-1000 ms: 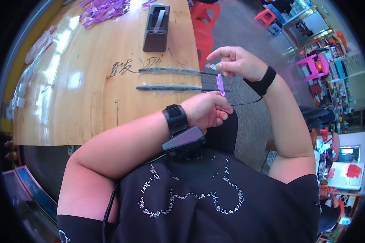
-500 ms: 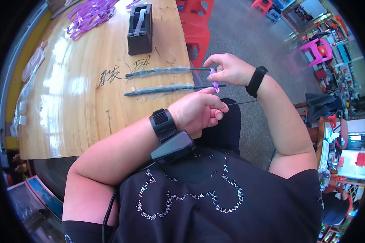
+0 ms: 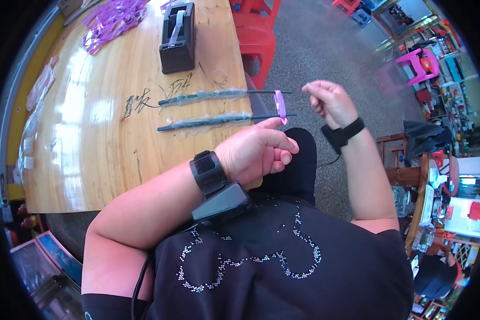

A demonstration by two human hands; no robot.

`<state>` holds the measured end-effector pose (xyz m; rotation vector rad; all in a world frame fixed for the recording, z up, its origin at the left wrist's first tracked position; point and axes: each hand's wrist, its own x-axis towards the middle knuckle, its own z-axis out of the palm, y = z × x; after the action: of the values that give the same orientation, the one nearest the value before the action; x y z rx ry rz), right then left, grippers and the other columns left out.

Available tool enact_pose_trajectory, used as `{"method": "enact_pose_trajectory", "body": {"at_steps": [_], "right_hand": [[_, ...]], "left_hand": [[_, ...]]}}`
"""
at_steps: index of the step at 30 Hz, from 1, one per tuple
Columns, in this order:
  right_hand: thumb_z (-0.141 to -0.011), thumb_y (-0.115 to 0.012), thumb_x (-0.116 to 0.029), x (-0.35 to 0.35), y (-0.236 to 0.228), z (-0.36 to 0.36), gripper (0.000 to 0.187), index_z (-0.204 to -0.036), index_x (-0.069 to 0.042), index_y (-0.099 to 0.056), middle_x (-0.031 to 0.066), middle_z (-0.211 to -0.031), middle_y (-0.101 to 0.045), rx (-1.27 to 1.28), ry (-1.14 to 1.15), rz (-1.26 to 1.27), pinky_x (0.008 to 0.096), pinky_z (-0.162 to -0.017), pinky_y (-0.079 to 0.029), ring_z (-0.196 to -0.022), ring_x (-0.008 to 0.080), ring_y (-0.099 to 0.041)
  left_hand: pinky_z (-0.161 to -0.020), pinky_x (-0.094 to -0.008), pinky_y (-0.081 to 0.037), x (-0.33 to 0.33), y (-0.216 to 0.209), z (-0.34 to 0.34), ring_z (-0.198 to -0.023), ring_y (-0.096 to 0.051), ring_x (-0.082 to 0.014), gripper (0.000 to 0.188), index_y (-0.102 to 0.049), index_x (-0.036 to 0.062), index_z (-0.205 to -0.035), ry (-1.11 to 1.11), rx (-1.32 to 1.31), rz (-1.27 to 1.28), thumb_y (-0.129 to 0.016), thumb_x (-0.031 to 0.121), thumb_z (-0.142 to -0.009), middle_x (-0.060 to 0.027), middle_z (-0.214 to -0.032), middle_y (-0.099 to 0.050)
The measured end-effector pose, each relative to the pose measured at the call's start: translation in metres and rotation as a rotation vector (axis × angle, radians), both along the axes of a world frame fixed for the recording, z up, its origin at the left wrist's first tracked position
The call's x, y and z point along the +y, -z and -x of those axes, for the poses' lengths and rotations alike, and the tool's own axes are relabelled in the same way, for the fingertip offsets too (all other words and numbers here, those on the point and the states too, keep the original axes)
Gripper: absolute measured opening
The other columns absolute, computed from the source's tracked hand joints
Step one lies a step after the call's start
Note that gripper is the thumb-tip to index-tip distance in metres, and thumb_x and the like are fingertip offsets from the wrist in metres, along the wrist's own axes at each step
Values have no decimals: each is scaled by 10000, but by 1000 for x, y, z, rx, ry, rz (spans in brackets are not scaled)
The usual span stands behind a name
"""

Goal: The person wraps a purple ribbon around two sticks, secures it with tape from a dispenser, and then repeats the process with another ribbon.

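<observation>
Two dark thin rods, the far rod [image 3: 224, 95] and the near rod [image 3: 218, 119], are stuck to the wooden table [image 3: 112, 165] under clear, glue-like strips. Their bare ends jut past its right edge. A purple ribbon [image 3: 279, 103] spans these two ends. My left hand [image 3: 258, 149] is closed, with its index fingertip against the ribbon's lower end by the near rod and the other fingers curled. To the right of the rod ends, over the floor, my right hand [image 3: 333, 104] has its fingers bent and fingertips together. Whatever they may hold is too small to make out.
A black tape dispenser [image 3: 177, 40] stands beyond the rods. Farther left lies a heap of purple ribbon [image 3: 112, 21]. Red plastic stools [image 3: 256, 40] stand against the table's far right side. A pink stool [image 3: 418, 64] and loaded shelves are on the right.
My right hand has let go of the purple ribbon and moved right, away from the rod ends. My left hand stays at the ribbon's lower end. The view has shifted slightly.
</observation>
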<state>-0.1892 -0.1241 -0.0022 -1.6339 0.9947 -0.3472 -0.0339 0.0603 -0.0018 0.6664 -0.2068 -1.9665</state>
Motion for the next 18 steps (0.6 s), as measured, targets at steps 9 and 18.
{"method": "enact_pose_trajectory", "body": {"at_steps": [9, 18], "right_hand": [[-893, -417, -99, 41, 65, -16, 301, -1146, 15, -532, 122, -1042, -596, -561, -177, -861, 318, -814, -446, -937, 204, -572], [-917, -460, -411, 25, 45, -2, 389, -1025, -64, -599, 39, -965, -611, -425, -98, -617, 236, -698, -395, -854, 108, -546]], "left_hand": [[-612, -245, -438, -3, 2, -2, -702, -543, -128, 632, -175, 62, -1361, 47, 55, 76, -497, 11, -819, -79, -872, -585], [-565, -218, -417, -2, -7, 0, -656, -526, -106, 494, -339, 75, -1229, 21, 37, -7, -540, 8, -783, -32, -826, -549]]}}
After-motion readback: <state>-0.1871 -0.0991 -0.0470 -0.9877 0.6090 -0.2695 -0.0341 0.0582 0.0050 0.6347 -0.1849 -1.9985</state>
